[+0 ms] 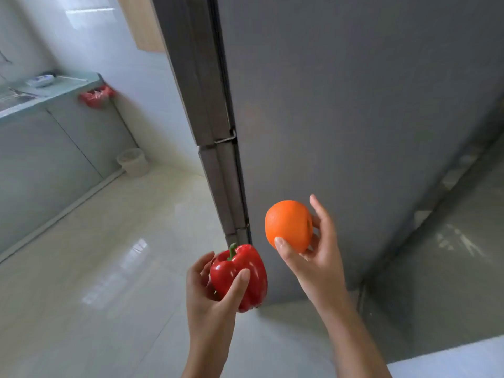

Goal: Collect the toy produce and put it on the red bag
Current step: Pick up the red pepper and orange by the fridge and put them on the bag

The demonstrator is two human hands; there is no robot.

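In front of a grey refrigerator [354,105], above a glossy pale tiled floor [95,268]: 2 bare hands raised, each with 1 piece of toy produce. Left hand [210,293] curled around a red bell pepper [240,274], thumb pressed across the front, fingers tucked behind, green stem pointing up. Right hand [319,255] cupped around an orange [289,226], thumb tip on the lower front, other fingers wrapped round the far side, index finger sticking up past the fruit. Pepper lower and to the left, orange higher and to the right, near each other but apart. Both held in the air, well clear of the floor.

Far off at upper left, a red plastic bag [96,96] hanging at the end of a pale green counter [51,91], well apart from both hands. On the counter, a small white and blue object [41,80], too blurred to name. On the floor by the wall below the bag, a small white bin [133,162]. Grey-green cabinet doors [49,159] under the counter. Along the refrigerator's left edge, a dark vertical door seam with hinge brackets [226,137].
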